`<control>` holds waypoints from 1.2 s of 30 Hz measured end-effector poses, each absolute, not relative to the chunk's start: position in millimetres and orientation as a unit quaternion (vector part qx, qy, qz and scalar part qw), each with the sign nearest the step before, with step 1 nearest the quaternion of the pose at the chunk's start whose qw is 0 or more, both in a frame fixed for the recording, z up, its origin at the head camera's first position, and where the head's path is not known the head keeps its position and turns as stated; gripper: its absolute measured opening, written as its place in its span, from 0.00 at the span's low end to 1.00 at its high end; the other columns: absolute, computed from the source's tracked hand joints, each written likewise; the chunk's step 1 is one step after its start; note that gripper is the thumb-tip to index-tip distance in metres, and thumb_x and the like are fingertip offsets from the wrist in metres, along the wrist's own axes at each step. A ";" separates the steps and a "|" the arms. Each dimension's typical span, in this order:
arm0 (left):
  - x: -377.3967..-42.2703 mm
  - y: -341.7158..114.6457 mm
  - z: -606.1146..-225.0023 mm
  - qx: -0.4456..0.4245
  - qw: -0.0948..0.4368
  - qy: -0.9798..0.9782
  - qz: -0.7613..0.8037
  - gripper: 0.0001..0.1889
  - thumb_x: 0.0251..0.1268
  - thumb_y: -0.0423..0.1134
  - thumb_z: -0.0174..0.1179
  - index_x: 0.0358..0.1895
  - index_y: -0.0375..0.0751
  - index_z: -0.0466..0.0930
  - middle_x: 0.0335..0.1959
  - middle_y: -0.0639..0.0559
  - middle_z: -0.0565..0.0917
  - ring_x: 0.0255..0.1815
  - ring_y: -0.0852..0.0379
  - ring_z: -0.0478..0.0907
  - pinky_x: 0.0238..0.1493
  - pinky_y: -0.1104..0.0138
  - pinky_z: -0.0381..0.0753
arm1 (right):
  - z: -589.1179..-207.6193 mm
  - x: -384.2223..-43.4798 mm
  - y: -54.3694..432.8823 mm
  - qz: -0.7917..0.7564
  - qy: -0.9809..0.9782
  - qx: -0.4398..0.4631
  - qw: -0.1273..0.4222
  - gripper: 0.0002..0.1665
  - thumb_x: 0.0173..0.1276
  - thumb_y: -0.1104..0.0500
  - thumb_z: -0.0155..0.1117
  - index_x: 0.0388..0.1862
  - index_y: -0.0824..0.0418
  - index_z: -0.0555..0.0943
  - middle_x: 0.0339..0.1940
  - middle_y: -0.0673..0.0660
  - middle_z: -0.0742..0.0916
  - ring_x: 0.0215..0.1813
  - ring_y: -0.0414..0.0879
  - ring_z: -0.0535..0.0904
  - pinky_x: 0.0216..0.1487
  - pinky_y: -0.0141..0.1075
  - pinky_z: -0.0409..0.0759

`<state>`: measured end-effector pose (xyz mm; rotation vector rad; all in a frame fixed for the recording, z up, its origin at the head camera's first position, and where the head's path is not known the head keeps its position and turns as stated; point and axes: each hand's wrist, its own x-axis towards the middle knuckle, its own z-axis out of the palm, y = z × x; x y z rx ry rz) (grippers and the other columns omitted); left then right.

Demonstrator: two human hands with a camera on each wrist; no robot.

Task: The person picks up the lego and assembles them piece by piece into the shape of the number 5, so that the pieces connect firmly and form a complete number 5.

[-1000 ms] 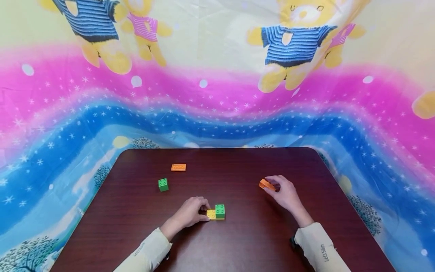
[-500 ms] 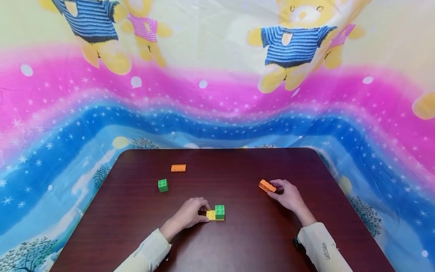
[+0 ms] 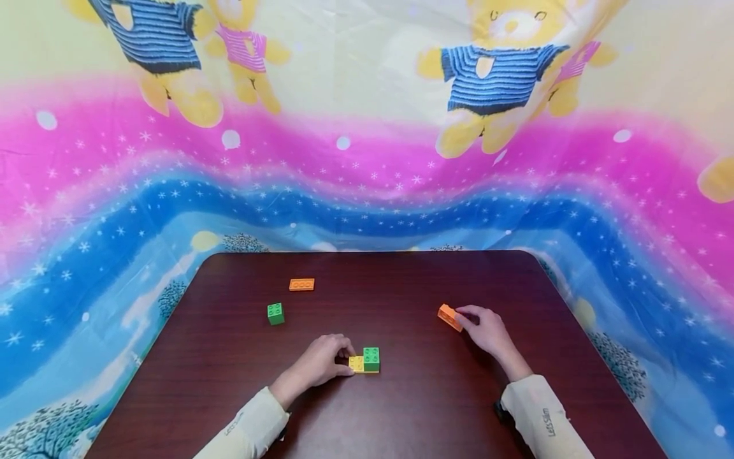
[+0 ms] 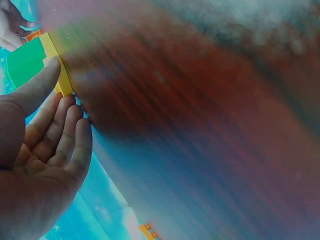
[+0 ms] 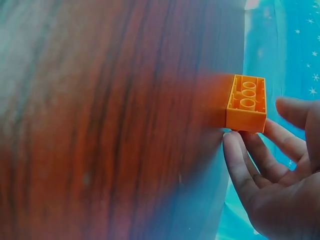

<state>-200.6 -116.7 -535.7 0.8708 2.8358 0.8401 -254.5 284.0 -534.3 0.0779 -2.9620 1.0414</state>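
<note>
Right hand (image 3: 487, 330) pinches orange brick (image 3: 450, 317), well apart from left hand (image 3: 321, 360), whose fingers pinch yellow-green block (image 3: 364, 361).

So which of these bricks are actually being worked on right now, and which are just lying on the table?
In hand:
- orange brick, pinched by the right hand, hollow underside showing in the right wrist view
- yellow plate with green brick on it, held by the left hand

Lying about:
- loose green brick
- flat orange plate

Tilted orange brick (image 3: 450, 317); green-on-yellow brick stack (image 3: 365, 361) mid-table.
</note>
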 end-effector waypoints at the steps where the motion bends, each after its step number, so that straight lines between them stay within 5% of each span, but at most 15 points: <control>1: -200.6 -116.6 -535.6 0.283 0.029 0.919 0.273 0.12 0.55 0.41 0.80 0.40 0.45 0.87 0.34 0.56 0.84 0.36 0.61 0.80 0.41 0.69 0.81 | -534.3 -254.9 284.1 0.334 -0.943 0.020 0.000 0.20 0.79 0.54 0.62 0.64 0.60 0.83 0.63 0.67 0.85 0.61 0.63 0.80 0.63 0.62 0.77; 14: -199.4 -115.5 -533.4 0.282 0.035 0.918 0.278 0.12 0.55 0.40 0.80 0.40 0.45 0.87 0.34 0.56 0.84 0.37 0.60 0.80 0.41 0.69 0.81 | -537.6 -254.3 283.8 0.361 -0.932 0.011 -0.002 0.17 0.70 0.52 0.73 0.53 0.58 0.87 0.51 0.61 0.89 0.44 0.51 0.82 0.43 0.41 0.83; 36: -201.7 -116.0 -536.1 0.287 0.021 0.916 0.280 0.13 0.53 0.40 0.81 0.38 0.45 0.87 0.34 0.55 0.84 0.36 0.61 0.80 0.40 0.70 0.80 | -531.1 -250.0 272.2 0.367 -0.930 0.019 -0.015 0.21 0.69 0.56 0.74 0.59 0.60 0.86 0.56 0.62 0.88 0.51 0.53 0.83 0.56 0.51 0.84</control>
